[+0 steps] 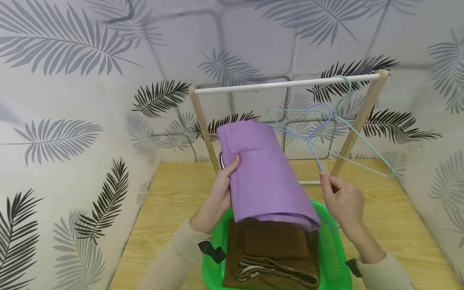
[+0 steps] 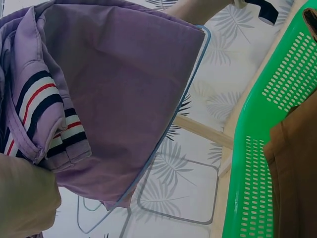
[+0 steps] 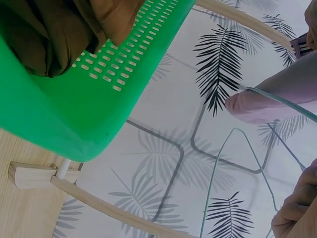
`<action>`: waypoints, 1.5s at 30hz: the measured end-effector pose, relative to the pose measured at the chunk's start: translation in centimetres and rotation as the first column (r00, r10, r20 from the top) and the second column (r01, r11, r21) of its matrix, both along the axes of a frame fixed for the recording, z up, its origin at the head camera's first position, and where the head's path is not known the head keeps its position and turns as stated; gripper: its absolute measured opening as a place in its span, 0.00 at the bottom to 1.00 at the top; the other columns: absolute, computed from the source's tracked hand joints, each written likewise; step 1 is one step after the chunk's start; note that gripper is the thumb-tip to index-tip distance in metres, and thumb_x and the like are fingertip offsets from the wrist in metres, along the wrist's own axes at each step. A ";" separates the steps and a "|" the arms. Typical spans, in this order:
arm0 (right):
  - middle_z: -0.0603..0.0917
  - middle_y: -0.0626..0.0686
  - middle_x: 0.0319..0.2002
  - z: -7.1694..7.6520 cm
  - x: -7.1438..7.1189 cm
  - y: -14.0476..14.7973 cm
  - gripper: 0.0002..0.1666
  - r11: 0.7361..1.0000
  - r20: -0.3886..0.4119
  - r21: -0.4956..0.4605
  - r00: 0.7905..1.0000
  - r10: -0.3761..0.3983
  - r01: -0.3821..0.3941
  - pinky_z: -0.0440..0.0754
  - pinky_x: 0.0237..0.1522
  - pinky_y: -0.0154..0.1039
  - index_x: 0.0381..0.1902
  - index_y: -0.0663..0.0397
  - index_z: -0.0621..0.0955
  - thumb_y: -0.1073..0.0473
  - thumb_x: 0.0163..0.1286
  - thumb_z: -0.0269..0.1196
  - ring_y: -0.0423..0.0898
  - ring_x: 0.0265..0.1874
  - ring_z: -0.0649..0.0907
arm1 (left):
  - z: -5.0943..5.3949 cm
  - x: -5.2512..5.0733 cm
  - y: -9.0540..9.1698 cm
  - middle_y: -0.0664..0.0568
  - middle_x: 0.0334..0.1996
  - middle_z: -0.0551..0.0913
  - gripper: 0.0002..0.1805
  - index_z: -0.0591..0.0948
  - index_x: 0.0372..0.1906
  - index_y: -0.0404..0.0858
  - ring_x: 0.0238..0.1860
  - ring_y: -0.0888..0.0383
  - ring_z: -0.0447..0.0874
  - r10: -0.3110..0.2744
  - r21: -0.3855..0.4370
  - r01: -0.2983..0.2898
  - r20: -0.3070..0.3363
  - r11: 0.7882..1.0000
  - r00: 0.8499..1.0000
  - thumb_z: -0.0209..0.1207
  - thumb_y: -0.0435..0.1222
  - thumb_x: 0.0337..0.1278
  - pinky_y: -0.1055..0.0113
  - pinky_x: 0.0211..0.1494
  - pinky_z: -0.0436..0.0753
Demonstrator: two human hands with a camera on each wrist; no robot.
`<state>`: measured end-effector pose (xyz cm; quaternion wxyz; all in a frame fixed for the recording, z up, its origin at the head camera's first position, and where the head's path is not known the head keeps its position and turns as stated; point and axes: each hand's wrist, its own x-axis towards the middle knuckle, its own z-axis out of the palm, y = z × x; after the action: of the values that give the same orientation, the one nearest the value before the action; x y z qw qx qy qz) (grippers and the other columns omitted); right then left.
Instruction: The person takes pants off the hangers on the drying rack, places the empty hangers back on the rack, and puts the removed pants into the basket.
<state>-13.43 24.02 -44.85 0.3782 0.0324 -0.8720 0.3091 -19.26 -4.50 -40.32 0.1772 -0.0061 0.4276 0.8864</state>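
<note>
A folded purple garment [image 1: 266, 173] hangs over a blue-violet hanger [image 1: 314, 150] in the head view. My left hand [image 1: 220, 189] grips its left edge, thumb on the front. My right hand [image 1: 344, 199] pinches the hanger near its hook's base, right of the cloth. In the left wrist view, striped trim [image 2: 44, 111] shows on the purple garment [image 2: 124, 94] beside my left hand [image 2: 29, 198], and the hanger runs along the cloth's edge. The right wrist view shows my right hand [image 3: 299, 206] at the edge, fingers curled.
A green basket [image 1: 335, 249] with folded brown clothes [image 1: 275, 241] stands on the wooden table [image 1: 174, 193] below the hands. Behind is a rack with a white rail [image 1: 253, 86], where a light green hanger [image 1: 366, 141] hangs at the right. A leaf-patterned wall surrounds the table.
</note>
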 end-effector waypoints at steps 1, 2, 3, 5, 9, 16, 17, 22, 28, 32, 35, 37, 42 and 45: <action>0.61 0.44 0.06 0.0 0.0 0.0 0.34 1.000 0.002 0.002 1.000 0.002 -0.002 0.44 0.17 0.25 0.08 0.47 0.64 0.59 0.73 0.64 0.25 0.12 0.51 | 0.0 0.1 -0.1 0.63 0.36 0.88 0.06 0.77 0.46 0.51 0.37 0.67 0.87 -0.006 -0.004 0.006 -0.001 1.000 1.000 0.51 0.44 0.82 0.73 0.45 0.84; 0.60 0.43 0.07 0.0 0.0 0.0 0.34 1.000 0.004 0.004 1.000 0.003 -0.003 0.44 0.17 0.25 0.08 0.47 0.64 0.60 0.73 0.64 0.25 0.12 0.51 | 0.1 0.2 -0.3 0.63 0.35 0.88 0.06 0.77 0.46 0.52 0.37 0.67 0.87 -0.013 -0.010 0.013 -0.001 1.000 1.000 0.50 0.44 0.82 0.73 0.45 0.84; 0.60 0.43 0.07 0.1 -0.1 0.0 0.34 1.000 0.008 0.006 1.000 0.004 -0.004 0.44 0.16 0.25 0.08 0.47 0.64 0.60 0.74 0.64 0.25 0.11 0.51 | 0.1 0.4 -0.4 0.63 0.35 0.87 0.05 0.76 0.46 0.52 0.37 0.67 0.87 -0.020 -0.014 0.020 -0.006 1.000 1.000 0.51 0.44 0.82 0.73 0.45 0.84; 0.61 0.43 0.06 0.1 -0.1 0.0 0.34 1.000 0.017 0.012 1.000 0.001 -0.001 0.45 0.16 0.25 0.08 0.47 0.64 0.59 0.74 0.63 0.25 0.11 0.51 | 0.2 0.6 -0.7 0.63 0.36 0.87 0.04 0.76 0.47 0.52 0.38 0.67 0.87 -0.033 -0.022 0.033 -0.017 0.999 0.999 0.51 0.44 0.81 0.73 0.46 0.83; 0.64 0.45 0.06 0.2 -0.3 0.0 0.33 0.999 0.025 0.032 1.000 -0.013 0.012 0.45 0.15 0.25 0.07 0.47 0.65 0.58 0.74 0.63 0.26 0.11 0.51 | 0.4 1.0 -1.5 0.63 0.40 0.85 0.04 0.73 0.51 0.51 0.41 0.67 0.86 -0.062 -0.046 0.060 -0.047 0.997 0.997 0.51 0.43 0.81 0.72 0.49 0.83; 0.63 0.46 0.05 0.0 -0.7 0.4 0.33 0.995 -0.020 0.089 0.999 -0.038 0.040 0.43 0.17 0.27 0.07 0.48 0.64 0.57 0.73 0.63 0.28 0.12 0.50 | 0.9 1.8 -2.6 0.61 0.38 0.87 0.05 0.73 0.52 0.51 0.40 0.66 0.88 -0.076 -0.077 0.072 -0.055 0.994 0.996 0.53 0.43 0.81 0.71 0.47 0.85; 0.62 0.47 0.05 -0.1 -0.8 0.5 0.33 0.995 -0.027 0.095 0.999 -0.041 0.043 0.43 0.17 0.27 0.07 0.48 0.64 0.57 0.73 0.63 0.28 0.12 0.49 | 0.9 2.0 -2.7 0.61 0.38 0.87 0.05 0.73 0.52 0.51 0.40 0.66 0.88 -0.081 -0.080 0.076 -0.054 0.994 0.995 0.54 0.44 0.80 0.71 0.47 0.86; 0.61 0.46 0.05 0.1 -0.7 0.6 0.34 0.992 -0.045 0.123 0.999 -0.030 0.035 0.42 0.17 0.27 0.08 0.48 0.63 0.55 0.74 0.62 0.29 0.12 0.49 | 0.7 2.7 -3.0 0.60 0.40 0.86 0.09 0.71 0.56 0.50 0.41 0.65 0.88 -0.119 -0.093 0.114 -0.048 0.989 0.992 0.54 0.44 0.81 0.71 0.48 0.85; 0.59 0.46 0.05 0.9 -0.6 0.9 0.35 0.987 -0.071 0.158 0.997 -0.008 0.019 0.42 0.18 0.27 0.09 0.48 0.61 0.52 0.78 0.57 0.31 0.12 0.49 | -0.1 3.6 -2.2 0.60 0.40 0.86 0.09 0.70 0.57 0.49 0.42 0.64 0.88 -0.173 -0.095 0.169 -0.026 0.981 0.985 0.52 0.43 0.81 0.70 0.49 0.85; 0.59 0.46 0.06 1.4 -0.6 1.5 0.34 0.983 -0.074 0.180 0.997 -0.017 0.030 0.42 0.17 0.27 0.09 0.48 0.62 0.52 0.77 0.58 0.31 0.12 0.50 | -0.8 4.3 -1.2 0.60 0.40 0.87 0.09 0.71 0.57 0.51 0.41 0.64 0.88 -0.189 -0.100 0.188 0.001 0.977 0.982 0.53 0.43 0.81 0.69 0.48 0.86; 0.59 0.45 0.06 1.7 -0.6 1.9 0.34 0.979 -0.071 0.200 0.997 -0.027 0.040 0.43 0.17 0.28 0.09 0.48 0.62 0.52 0.78 0.57 0.33 0.11 0.50 | -1.4 4.8 -0.4 0.61 0.39 0.88 0.07 0.72 0.56 0.51 0.40 0.65 0.88 -0.193 -0.104 0.195 0.028 0.975 0.981 0.52 0.43 0.81 0.69 0.48 0.86; 0.58 0.46 0.06 1.8 -0.5 2.1 0.35 0.977 -0.069 0.209 0.997 -0.035 0.049 0.43 0.17 0.29 0.09 0.48 0.61 0.51 0.78 0.56 0.34 0.11 0.50 | -1.7 5.0 0.0 0.61 0.39 0.88 0.06 0.73 0.55 0.50 0.40 0.65 0.89 -0.205 -0.107 0.208 0.039 0.972 0.978 0.52 0.43 0.82 0.69 0.47 0.86; 0.59 0.47 0.06 1.9 -0.5 2.4 0.35 0.971 -0.076 0.228 0.996 -0.052 0.068 0.43 0.16 0.31 0.09 0.48 0.62 0.50 0.78 0.57 0.34 0.12 0.50 | -2.5 5.4 1.1 0.61 0.39 0.88 0.08 0.73 0.54 0.48 0.41 0.65 0.89 -0.211 -0.110 0.217 0.062 0.970 0.975 0.53 0.44 0.80 0.69 0.48 0.86; 0.61 0.48 0.05 1.9 -0.6 2.5 0.34 0.970 -0.093 0.229 0.994 -0.062 0.082 0.44 0.15 0.32 0.08 0.47 0.64 0.52 0.76 0.59 0.34 0.11 0.51 | -3.0 5.8 1.9 0.62 0.40 0.87 0.09 0.73 0.54 0.47 0.41 0.65 0.88 -0.207 -0.110 0.214 0.068 0.971 0.976 0.54 0.44 0.79 0.69 0.49 0.85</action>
<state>-14.00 26.55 -42.92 0.4194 0.0581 -0.8860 0.1892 -13.44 -2.63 -43.34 0.2816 0.0041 0.4716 0.8356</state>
